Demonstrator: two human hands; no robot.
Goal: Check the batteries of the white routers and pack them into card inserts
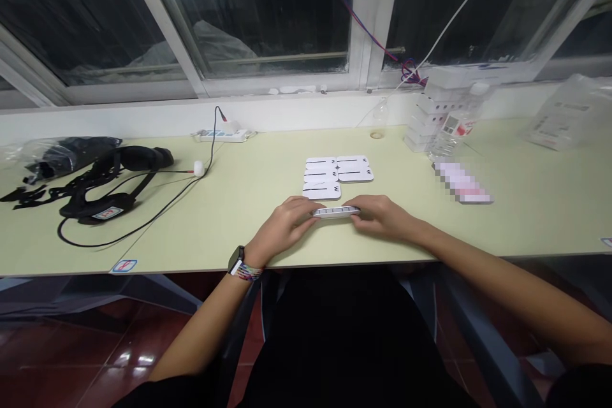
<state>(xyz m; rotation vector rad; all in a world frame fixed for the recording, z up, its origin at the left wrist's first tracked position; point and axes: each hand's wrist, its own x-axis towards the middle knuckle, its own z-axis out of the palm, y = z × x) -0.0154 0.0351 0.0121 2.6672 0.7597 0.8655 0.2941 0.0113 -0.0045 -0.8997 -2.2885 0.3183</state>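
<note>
Gripping a white piece [336,211] by both ends: left hand [290,224] pinching at 9 o'clock, right hand [382,217] at 3. Piece near the front edge of the table [268,172]. Five white cards [343,174], black-marked, just beyond at 12. Black headset [98,207] at 9, well apart.

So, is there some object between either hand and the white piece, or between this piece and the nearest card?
Nothing visible stands in the way. The left hand and right hand pinch the white piece at opposite ends; between it and the nearest card, only table shows.
</note>
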